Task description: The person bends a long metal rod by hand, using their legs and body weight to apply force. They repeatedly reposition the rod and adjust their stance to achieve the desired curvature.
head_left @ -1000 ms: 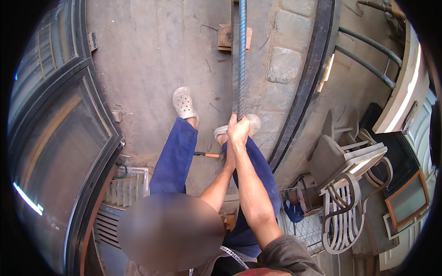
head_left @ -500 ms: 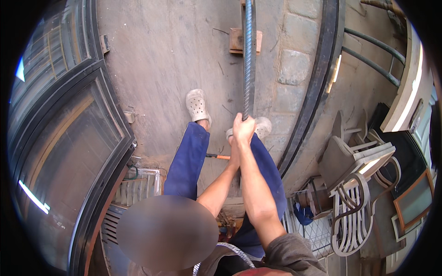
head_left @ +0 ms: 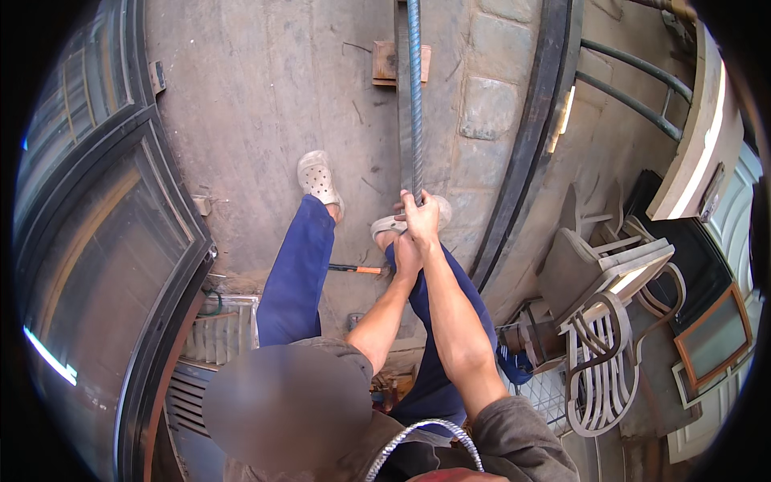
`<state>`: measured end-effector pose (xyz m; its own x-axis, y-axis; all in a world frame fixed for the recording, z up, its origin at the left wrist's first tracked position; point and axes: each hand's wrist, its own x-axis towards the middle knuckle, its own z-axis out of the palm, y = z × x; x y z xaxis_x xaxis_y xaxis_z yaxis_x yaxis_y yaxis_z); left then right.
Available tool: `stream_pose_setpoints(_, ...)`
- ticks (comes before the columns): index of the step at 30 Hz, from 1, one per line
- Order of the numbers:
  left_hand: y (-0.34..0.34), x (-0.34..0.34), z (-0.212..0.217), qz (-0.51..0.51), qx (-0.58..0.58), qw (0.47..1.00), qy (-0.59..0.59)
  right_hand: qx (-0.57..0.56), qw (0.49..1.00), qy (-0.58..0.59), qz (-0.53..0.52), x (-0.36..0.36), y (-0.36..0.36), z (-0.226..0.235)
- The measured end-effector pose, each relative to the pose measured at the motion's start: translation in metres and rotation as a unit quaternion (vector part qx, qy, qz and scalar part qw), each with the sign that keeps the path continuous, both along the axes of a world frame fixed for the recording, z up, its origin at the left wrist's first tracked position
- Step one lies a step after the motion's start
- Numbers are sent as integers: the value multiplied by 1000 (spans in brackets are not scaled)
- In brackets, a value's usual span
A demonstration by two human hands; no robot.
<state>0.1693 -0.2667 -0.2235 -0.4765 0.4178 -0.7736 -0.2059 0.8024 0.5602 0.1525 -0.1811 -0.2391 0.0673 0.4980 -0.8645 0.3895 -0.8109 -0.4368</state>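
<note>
The right hand (head_left: 422, 215) curls loosely round the ribbed metal bar (head_left: 415, 104); the left hand (head_left: 406, 257), just below, has its grip hidden.

Dusty grey floor (head_left: 241, 120) — reddish wooden block (head_left: 385, 64), black-and-orange tool (head_left: 368, 271).

Right hand (head_left: 423, 215) looser on the ribbed steel rod (head_left: 415, 104), fingers less tightly curled, left hand (head_left: 408, 257) now visible below it.

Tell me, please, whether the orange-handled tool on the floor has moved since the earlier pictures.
No; judged against the wooden block, the orange-handled tool lies where it did, shifted neither way.
</note>
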Motion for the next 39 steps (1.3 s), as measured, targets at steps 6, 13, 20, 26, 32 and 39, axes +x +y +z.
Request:
stream_pose_setpoints(6,-18,4,-13,-8,7,1000,16,40,959,-154,234,-3,-2,12)
stream_pose_setpoints(13,-18,11,-16,50,13,996,-76,60,952,-183,239,0,-3,3)
stream_pose_setpoints(20,-24,18,-27,29,27,997,-66,55,954,-174,238,0,-2,-1)
stream_pose_setpoints(26,-30,12,-39,27,19,996,-84,89,947,-178,253,5,-6,-3)
stream_pose_setpoints(32,-37,22,-33,58,16,997,-57,42,958,-161,233,1,7,6)
stream_pose_setpoints(39,-41,8,-19,14,28,998,-54,42,959,-182,215,-9,-4,6)
